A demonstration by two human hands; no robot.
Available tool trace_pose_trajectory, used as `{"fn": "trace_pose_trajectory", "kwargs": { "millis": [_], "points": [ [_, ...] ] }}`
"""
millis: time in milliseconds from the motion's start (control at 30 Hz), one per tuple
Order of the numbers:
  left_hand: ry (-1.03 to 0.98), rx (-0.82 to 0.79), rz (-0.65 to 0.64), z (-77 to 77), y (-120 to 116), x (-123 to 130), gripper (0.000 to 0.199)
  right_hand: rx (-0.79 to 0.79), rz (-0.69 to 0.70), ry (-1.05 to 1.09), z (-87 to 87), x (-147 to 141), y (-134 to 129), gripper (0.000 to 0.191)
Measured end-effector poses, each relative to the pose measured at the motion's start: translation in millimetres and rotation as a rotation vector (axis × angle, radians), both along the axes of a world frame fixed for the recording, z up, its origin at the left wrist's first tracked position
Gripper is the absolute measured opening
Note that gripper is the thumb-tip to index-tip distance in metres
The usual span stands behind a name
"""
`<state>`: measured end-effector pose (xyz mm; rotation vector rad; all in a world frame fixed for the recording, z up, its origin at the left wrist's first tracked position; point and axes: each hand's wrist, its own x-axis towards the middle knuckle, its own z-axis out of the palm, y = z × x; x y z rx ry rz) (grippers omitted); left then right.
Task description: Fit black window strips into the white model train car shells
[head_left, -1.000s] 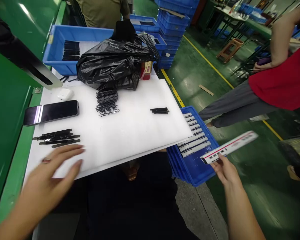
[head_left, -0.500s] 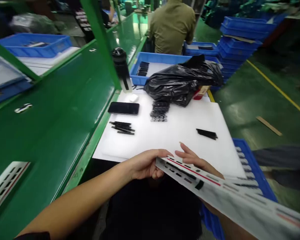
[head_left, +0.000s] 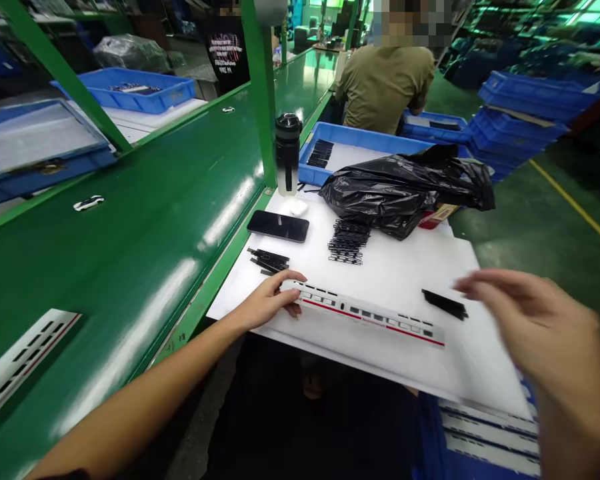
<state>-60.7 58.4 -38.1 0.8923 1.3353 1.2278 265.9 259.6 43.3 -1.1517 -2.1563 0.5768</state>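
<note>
Toward eight o'clock from the middle of the white table (head_left: 405, 270), the left hand (head_left: 275, 295) grips the near-left end of a white toy train car (head_left: 367, 313), its digits wrapped around that end. The left forearm slants up from seven o'clock, with the wrist fairly straight and the back of the hand turned partly up. The train car lies lengthwise over the table's near side, around six o'clock, its far end pointing to about four o'clock; a red stripe runs along the side turned to the wearer, below a row of windows.

Out at three o'clock, the right hand (head_left: 535, 320) hovers with its fingers bent forward and leftward, near a bundle of black strips (head_left: 445, 303) (it is blurred, so I cannot tell whether the fingertips meet or pinch anything). The right forearm comes up from five o'clock.

At nine to ten o'clock lie more loose black pieces (head_left: 270, 261), just beside the left hand, then a phone (head_left: 279, 227) and a small white case (head_left: 299, 208). A heap of thin black frames (head_left: 349, 241) sits near eleven o'clock, with a black plastic bag (head_left: 405, 190) beyond it at twelve. Past five o'clock, a blue crate (head_left: 430, 437) holds white parts (head_left: 490, 448), partly under the table's edge.
</note>
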Motion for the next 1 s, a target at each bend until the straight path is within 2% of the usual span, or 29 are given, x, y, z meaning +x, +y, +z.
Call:
{"fn": "trace_pose_trajectory", "kwargs": {
  "millis": [67,100,167,267,333,467,600,667,767,833,900,1000],
  "points": [
    [0.075,-0.013,-0.057,-3.1,2,6,0.039,-0.037,0.29,-0.172,-13.5,-44,12,0.02],
    [0.107,-0.017,-0.083,-4.2,2,8,0.039,0.015,0.386,-0.239,-24.5,-66,19,0.02],
    [0.137,-0.008,-0.12,-6.1,2,8,0.039,0.14,0.48,-0.361,-49.9,-104,32,0.021],
    [0.136,0.024,-0.142,-9.2,1,6,0.038,0.228,0.499,-0.43,-79.2,-136,44,0.017],
    [0.125,0.028,-0.143,-11.2,0,7,0.039,0.288,0.502,-0.453,-86.5,-143,45,0.017],
    [0.087,0.006,-0.118,-11.7,3,10,0.039,0.379,0.468,-0.456,-84.4,-139,38,0.023],
    [0.106,-0.02,-0.087,-9.1,5,12,0.037,0.405,0.35,-0.421,-74.5,-130,24,0.027],
    [0.136,-0.004,-0.091,-8.9,3,12,0.037,0.307,0.282,-0.326,-63.1,-125,8,0.027],
    [0.2,0.044,-0.077,-11.0,-2,13,0.039,-0.091,0.258,-0.135,-40.7,-118,-29,0.024],
    [0.224,0.078,-0.055,-13.0,-5,14,0.04,-0.333,0.272,-0.087,-29.7,-115,-57,0.024],
    [0.222,0.101,-0.046,-14.1,-6,14,0.04,-0.476,0.261,-0.082,-26.2,-114,-82,0.025],
    [0.249,0.118,-0.045,-13.0,-5,13,0.039,-0.6,0.208,-0.066,-32.4,-115,-103,0.026]
  ]
}}
